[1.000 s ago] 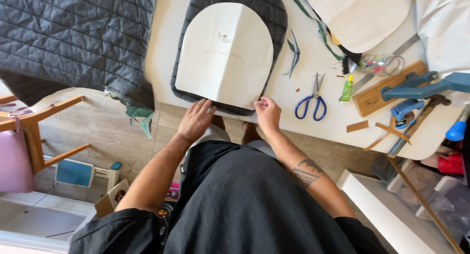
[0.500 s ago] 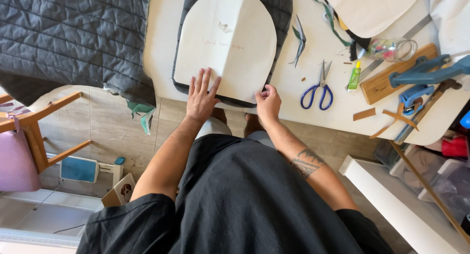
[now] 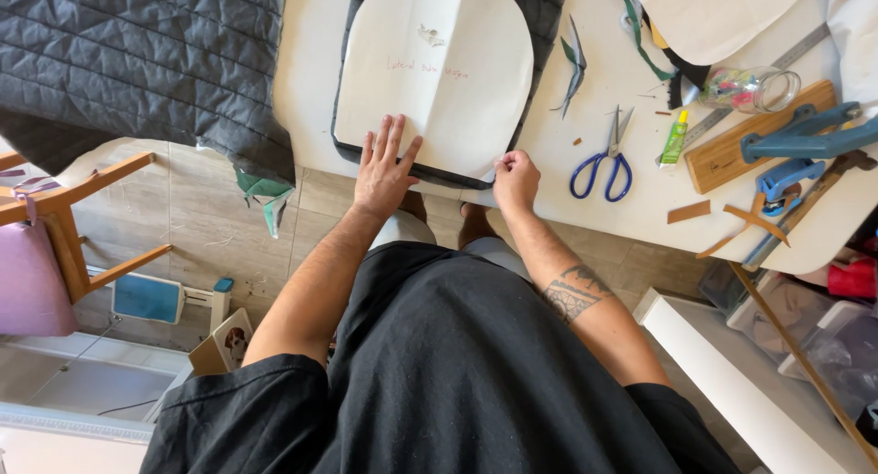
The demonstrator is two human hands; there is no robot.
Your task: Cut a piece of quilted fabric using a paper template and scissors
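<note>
Small green and yellow glue tube (image 3: 674,138) lying on the desk (image 3: 585,209), just right of the blue-handled scissors (image 3: 604,159). Clear jar (image 3: 750,89) on its side beyond that tube, bright bits inside. On the floor, far left of the scissors and below desk level, a small cardboard box (image 3: 222,344) with a picture on its white face.

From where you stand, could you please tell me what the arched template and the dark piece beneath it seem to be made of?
The arched template looks like matte cream paper or thin card: a centre crease shows. The dark piece beneath looks like quilted fabric, with stitched diamond lines.
</note>
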